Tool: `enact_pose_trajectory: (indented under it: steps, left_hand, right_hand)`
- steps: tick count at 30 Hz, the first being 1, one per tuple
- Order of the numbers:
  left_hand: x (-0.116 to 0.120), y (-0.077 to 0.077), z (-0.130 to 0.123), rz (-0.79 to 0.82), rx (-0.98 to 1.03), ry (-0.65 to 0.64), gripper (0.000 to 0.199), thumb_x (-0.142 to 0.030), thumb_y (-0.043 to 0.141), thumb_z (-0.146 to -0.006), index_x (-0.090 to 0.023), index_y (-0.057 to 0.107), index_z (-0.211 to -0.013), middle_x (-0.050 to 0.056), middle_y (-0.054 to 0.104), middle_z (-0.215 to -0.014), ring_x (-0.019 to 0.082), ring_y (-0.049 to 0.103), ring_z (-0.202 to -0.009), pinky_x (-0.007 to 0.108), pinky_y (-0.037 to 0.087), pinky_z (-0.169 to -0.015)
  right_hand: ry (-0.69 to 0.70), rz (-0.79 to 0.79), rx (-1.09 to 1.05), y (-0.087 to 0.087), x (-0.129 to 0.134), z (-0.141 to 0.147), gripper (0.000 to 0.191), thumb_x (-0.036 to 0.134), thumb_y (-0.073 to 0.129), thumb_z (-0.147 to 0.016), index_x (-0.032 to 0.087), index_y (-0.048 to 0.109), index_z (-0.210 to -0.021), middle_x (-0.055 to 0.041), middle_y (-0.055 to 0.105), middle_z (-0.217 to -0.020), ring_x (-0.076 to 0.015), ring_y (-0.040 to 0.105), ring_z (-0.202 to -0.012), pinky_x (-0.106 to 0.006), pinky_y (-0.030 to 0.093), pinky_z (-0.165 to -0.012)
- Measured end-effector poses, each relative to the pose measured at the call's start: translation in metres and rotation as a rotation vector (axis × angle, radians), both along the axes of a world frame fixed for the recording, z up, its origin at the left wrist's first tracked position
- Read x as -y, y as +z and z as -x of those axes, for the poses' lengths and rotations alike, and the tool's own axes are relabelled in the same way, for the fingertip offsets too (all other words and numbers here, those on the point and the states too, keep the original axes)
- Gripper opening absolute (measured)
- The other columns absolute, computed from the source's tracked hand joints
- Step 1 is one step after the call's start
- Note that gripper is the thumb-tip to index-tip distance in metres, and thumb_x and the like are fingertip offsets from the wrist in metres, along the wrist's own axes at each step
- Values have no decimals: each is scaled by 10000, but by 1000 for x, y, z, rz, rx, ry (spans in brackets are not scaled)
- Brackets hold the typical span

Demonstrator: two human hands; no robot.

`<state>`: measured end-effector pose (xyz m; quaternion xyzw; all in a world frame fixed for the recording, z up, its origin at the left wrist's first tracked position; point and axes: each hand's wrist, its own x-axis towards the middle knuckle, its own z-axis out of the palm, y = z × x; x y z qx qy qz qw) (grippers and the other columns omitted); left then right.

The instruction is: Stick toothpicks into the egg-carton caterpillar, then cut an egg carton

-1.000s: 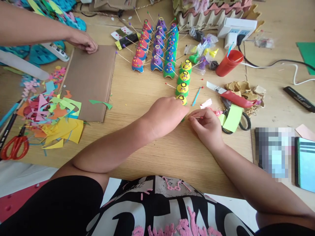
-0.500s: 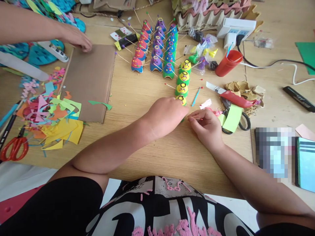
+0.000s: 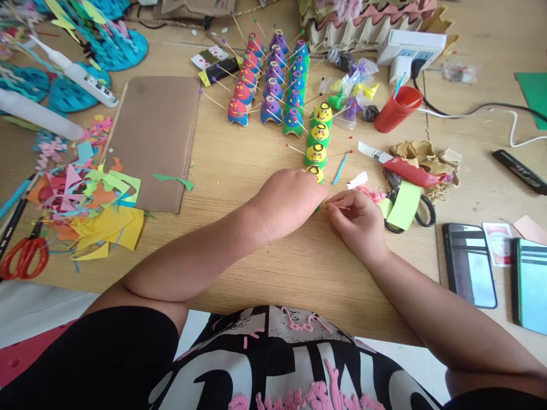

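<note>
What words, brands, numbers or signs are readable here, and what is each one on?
No word, brand or number reads clearly.
Shirt: large pale letters, cut off and partly covered by pink shapes; no whole word readable.
Black handled tool: pale lettering, too blurred.
White pen-shaped tool: markings too small.
Black pen: pale marks, too small.
Red-and-white card: print too small.

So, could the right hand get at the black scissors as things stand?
Probably, with some fiddling: the right hand is close by and one handle loop shows, but light-green paper partly covers the black scissors, and the fingers hold a red-tipped stick.
</note>
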<state>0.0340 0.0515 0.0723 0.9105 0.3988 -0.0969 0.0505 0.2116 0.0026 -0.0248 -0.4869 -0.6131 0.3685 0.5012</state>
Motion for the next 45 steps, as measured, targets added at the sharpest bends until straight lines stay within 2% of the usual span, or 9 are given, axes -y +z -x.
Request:
enact_pose_trajectory:
  steps: [8,14,20,26,37,45]
  left_hand:
    - [1,0,0,-9,22,3,135,-224,622,-1015,-176,740,-1060,96,748,-984,237,717,-921,289,421,-644]
    - [0,-2,0,-7,17,2,156,-213,588,-1028,-174,739,-1034,96,744,-972,244,717,-910,296,405,-630]
    - [2,-3,2,-34,58,-26,182,-226,598,-1039,-187,722,-1166,91,737,-981,233,717,-921,287,417,-648]
    - [2,-1,1,-5,13,-24,183,-173,573,-1030,-167,756,-1039,103,737,-980,237,708,-951,292,421,-668]
    - [-3,-2,0,1,11,-60,198,-174,564,-1021,-164,762,-1022,110,743,-984,255,713,-938,311,410,-651]
    - [-2,0,-1,-3,-21,-61,212,-164,556,-1017,-172,766,-1043,107,750,-1005,256,714,-951,313,426,-661]
  right_hand:
    - [7,-49,119,5,-2,1,183,193,689,-910,247,566,-786,-28,699,-866,-171,659,-788,-358,527,-701]
    - [15,-51,65,1,-5,1,189,181,675,-906,245,540,-790,-18,667,-860,-150,628,-755,-312,491,-626]
    - [18,-53,28,-1,-5,1,197,167,677,-904,249,537,-791,-15,657,-847,-150,630,-750,-311,491,-622]
    - [19,-35,29,0,-5,1,202,179,679,-910,251,534,-789,-22,666,-859,-156,631,-753,-323,490,-620]
    - [33,-93,84,-1,-3,1,202,164,661,-930,246,538,-792,-25,659,-869,-162,616,-768,-332,469,-630]
    - [30,-189,218,4,-4,2,205,139,638,-929,251,527,-798,-14,659,-859,-160,605,-763,-351,463,-670]
